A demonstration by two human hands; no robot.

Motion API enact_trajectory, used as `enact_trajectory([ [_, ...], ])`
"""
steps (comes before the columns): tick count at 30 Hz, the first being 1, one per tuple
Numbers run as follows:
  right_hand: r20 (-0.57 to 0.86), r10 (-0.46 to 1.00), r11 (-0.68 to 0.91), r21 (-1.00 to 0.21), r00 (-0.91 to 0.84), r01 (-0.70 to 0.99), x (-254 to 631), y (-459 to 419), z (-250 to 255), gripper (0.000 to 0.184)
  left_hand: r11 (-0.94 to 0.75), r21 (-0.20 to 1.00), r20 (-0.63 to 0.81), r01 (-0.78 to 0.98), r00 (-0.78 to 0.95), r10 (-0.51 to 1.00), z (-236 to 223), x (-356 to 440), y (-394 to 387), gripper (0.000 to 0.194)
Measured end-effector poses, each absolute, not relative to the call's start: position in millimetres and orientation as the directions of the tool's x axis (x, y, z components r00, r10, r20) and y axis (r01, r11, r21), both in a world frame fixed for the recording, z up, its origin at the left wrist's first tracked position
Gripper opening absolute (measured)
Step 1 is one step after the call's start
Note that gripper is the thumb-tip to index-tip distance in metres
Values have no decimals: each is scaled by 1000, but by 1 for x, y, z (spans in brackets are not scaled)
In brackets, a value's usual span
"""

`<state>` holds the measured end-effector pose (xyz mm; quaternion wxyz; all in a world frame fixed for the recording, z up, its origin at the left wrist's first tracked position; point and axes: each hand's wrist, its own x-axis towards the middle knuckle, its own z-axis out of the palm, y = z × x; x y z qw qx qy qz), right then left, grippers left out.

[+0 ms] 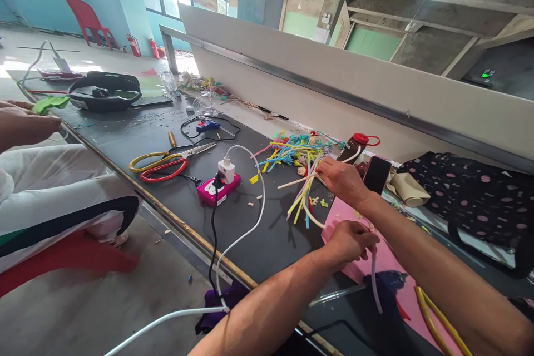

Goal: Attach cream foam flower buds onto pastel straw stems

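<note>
Both hands are engaged above the bench [269, 253], at its near edge. The right hand [344, 181] is the farther from that edge; thumb and fingers are closed on a cream stem [294, 182], which projects from the grip toward the middle of the bench. Beneath it is a spray of coloured stems [301, 200], chiefly yellow, pink and blue; whether these are also gripped cannot be determined. The left hand [348, 243] is nearer the near edge, over a pink sheet [356, 272], with thumb and fingers pinched together on the upper end of a pale strip [376, 283] that points down toward the near edge. A dark blue object [390, 289] lies on the sheet just beside the strip.

A heap of coloured stems [298, 150] lies toward the far edge, near a dark bottle [349, 149] with a red cap. A phone [377, 175] stands tilted behind the right wrist, with a spotted bag [471, 200] farther right along the far edge.

Scissors [167, 166] with one yellow and one red handle lie opened near the near edge. Beside them is a pink box [208, 192] carrying a white plug [226, 169]. A co-worker's hand [23, 125], at the left end of the bench, holds a green piece [50, 104].
</note>
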<state>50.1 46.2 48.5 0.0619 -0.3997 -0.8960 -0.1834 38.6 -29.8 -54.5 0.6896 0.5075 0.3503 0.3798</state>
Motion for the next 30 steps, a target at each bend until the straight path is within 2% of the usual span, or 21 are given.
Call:
enact_trajectory([
  [4,248,618,681,305,-746,665,47,46,51,24,200,967,-104,-160,467,878,-51,38,-30,21],
  [8,311,591,695,273,-745,665,43,44,55,24,213,963,-115,-166,460,880,-49,38,-30,15],
  [11,326,613,669,272,-720,692,42,41,56,24,214,961,-109,-175,471,875,-47,37,-31,14],
  [15,276,668,624,297,-691,722,43,40,52,25,216,959,-106,-182,479,872,-46,36,-32,17],
  [22,313,803,441,258,-507,859,52,58,56,29,184,959,-60,-214,481,875,-56,40,-29,16],
  [24,224,837,432,286,-499,855,48,65,57,31,173,965,-60,-194,483,874,-58,40,-27,17],
  [26,65,854,466,343,-516,816,39,67,53,31,190,974,-110,-125,471,875,-59,40,-25,19],
  [30,-106,802,581,372,-588,724,12,61,27,25,265,964,-237,-13,406,882,-58,40,-25,20],
])
